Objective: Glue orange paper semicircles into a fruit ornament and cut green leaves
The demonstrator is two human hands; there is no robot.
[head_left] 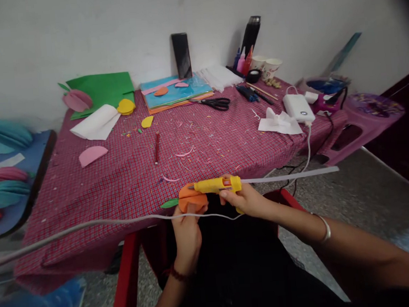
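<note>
My left hand is closed on an orange paper fruit made of folded layers, with a green paper leaf pointing left. A yellow glue gun is gripped in my right hand. Its nozzle lies against the upper part of the orange paper, though whether glue is coming out is too small to tell. A long whitish glue stick juts from the gun's back end to the right. The gun's pale cord runs left across the front of the table.
Paper scraps dot the checked tablecloth. On it lie a dark red pencil, black scissors, coloured sheets, a phone and a white power unit. Finished paper fruits sit on a blue surface at left.
</note>
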